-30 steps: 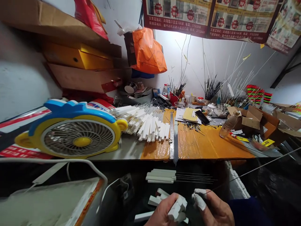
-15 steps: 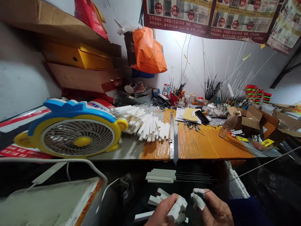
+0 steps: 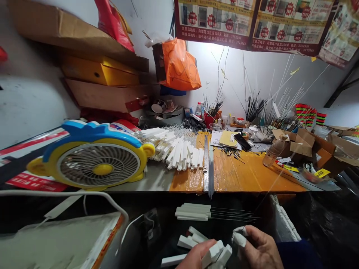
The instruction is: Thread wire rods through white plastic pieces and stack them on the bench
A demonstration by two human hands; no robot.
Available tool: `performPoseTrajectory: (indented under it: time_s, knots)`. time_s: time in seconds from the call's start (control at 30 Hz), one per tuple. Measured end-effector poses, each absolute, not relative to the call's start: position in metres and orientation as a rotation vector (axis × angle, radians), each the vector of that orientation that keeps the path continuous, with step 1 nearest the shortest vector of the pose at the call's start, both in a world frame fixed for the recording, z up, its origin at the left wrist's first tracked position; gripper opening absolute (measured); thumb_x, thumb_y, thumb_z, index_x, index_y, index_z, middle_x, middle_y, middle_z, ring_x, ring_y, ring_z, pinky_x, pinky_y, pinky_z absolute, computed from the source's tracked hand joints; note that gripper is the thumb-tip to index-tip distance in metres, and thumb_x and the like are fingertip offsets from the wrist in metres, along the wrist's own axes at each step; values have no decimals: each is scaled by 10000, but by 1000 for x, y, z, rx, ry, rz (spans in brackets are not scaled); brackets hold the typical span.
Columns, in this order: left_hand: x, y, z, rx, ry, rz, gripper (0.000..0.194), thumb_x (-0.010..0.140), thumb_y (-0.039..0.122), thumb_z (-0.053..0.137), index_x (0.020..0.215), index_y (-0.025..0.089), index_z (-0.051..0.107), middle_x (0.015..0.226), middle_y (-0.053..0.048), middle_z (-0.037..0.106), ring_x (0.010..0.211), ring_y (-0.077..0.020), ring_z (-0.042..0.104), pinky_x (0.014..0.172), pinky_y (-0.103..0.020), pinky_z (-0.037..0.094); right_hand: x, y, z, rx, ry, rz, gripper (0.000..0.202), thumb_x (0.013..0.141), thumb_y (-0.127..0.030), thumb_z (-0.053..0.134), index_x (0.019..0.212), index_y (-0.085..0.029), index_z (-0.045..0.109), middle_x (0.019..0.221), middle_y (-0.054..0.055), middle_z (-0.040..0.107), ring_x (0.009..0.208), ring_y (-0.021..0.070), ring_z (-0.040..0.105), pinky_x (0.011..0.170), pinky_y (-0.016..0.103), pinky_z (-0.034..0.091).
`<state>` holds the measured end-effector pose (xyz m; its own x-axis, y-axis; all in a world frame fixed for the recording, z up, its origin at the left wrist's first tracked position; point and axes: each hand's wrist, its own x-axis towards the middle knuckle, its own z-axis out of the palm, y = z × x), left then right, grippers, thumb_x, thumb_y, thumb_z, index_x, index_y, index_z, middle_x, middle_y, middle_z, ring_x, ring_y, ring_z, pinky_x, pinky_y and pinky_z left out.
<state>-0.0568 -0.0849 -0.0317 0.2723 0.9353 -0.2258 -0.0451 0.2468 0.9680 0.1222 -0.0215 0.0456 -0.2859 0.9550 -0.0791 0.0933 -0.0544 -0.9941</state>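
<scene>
Item, near edge below the surface (image 3: 252,175): left hand (image 3: 196,257) gripping a bundle of white foam sticks (image 3: 217,254), right hand (image 3: 259,250), taped fingertips pinched narrow, just beside; stick-and-rod joining apparently in hand, next calling for fine alignment.

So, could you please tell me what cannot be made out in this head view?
- Left hand: cut off by the bottom edge, so its grip on the white sticks is partly unseen.
- Right hand: what its taped fingertips pinch is blurred.
- Wall posters: print too small.
</scene>
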Motion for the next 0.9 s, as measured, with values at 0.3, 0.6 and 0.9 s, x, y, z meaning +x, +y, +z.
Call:
performPoseTrajectory:
  time_s: [0.3,0.6,0.9]
  knots:
    - [-77,-89,7,1452,1321,907,190,821,309,647,736,202,515,780,19,519,738,-158,470,669,-253,357,135,-8,46,-1153,-1354,1511,413,653,-589,846,706,-186,773,601,0,620,573,142,483,532,233,398]
    - [-85,-87,-2,1634,1415,852,101,866,202,552,765,202,557,827,0,607,771,-171,547,685,-260,380,125,-5,-1,-1068,-1496,1417,402,714,-577,795,622,-198,696,619,-21,527,607,154,424,583,274,400]
    - [-89,-87,11,1605,1456,804,113,876,188,592,763,195,592,834,4,619,777,-166,560,674,-247,393,118,-13,-16,-1089,-1376,1505,418,695,-581,821,612,-195,684,575,-38,488,571,137,395,517,249,359]
